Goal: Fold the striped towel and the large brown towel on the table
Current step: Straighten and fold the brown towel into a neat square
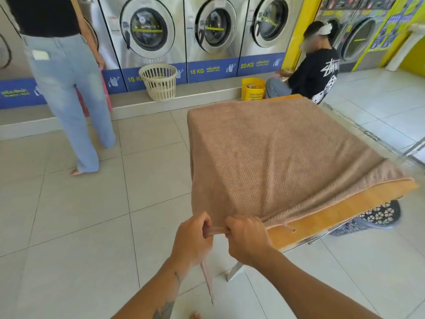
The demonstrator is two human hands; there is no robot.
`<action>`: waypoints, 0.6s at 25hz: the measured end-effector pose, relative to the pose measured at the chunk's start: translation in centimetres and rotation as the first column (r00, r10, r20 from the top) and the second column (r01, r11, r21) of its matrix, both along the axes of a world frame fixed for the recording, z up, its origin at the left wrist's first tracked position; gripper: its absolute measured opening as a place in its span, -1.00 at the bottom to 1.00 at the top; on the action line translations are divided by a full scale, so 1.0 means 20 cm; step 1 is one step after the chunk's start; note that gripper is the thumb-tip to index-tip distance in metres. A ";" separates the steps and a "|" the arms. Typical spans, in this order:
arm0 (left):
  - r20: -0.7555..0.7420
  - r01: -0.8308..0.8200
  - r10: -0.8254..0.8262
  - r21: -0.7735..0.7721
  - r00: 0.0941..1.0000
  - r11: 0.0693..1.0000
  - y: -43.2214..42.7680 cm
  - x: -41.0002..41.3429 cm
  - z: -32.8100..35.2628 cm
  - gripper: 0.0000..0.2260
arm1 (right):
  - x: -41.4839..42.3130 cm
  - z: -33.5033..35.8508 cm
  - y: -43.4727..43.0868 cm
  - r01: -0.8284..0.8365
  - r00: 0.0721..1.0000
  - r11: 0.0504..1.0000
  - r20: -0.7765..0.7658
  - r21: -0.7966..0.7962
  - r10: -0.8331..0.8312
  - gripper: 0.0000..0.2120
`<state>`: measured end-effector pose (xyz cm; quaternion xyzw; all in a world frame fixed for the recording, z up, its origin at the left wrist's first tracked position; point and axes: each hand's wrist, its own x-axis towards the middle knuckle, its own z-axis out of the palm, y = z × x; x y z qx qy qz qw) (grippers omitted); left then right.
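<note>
Note left hand [192, 236] curled round the rolled near hem of the large brown towel [276, 153], with a loose tail dangling below. Note right hand [246, 238] clenched on the same hem just beside. Spread over the counter [340, 210], draping off its left edge, leaving bare wood at near right. Treat as soft, limp, probably fairly heavy, with a grippy weave. Take hold at hem corners; expect sag between hold points. Striped towel: not in view.

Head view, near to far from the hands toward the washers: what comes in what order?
Left hand and right hand side by side → large brown towel, whose near edge they grip, spread over the table → yellow basket → washer marked 20 KG.
</note>
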<state>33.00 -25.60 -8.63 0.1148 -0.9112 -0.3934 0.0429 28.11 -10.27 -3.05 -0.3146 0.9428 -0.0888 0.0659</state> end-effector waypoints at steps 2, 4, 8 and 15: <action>0.009 -0.057 0.058 -0.062 0.998 0.996 -0.06 0.01 -0.02 -0.83 | -0.06 0.04 -0.02 -0.016 0.999 0.996 -0.048 -0.085 0.012 -0.86; 0.029 -0.175 0.176 -0.034 0.984 0.984 -0.10 0.01 -0.04 -0.84 | -0.12 0.08 0.01 0.017 0.996 0.983 -0.084 -0.180 -0.033 -0.82; -0.004 -0.320 0.328 0.211 0.945 0.924 -0.12 -0.06 -0.01 -0.80 | -0.19 0.07 0.13 0.082 0.991 0.992 -0.095 -0.095 -0.092 -0.72; -0.160 -0.069 0.085 0.101 0.984 0.992 -0.08 -0.24 0.30 -0.86 | -0.22 0.09 -0.05 -0.029 0.999 0.987 0.013 -0.157 0.032 -0.79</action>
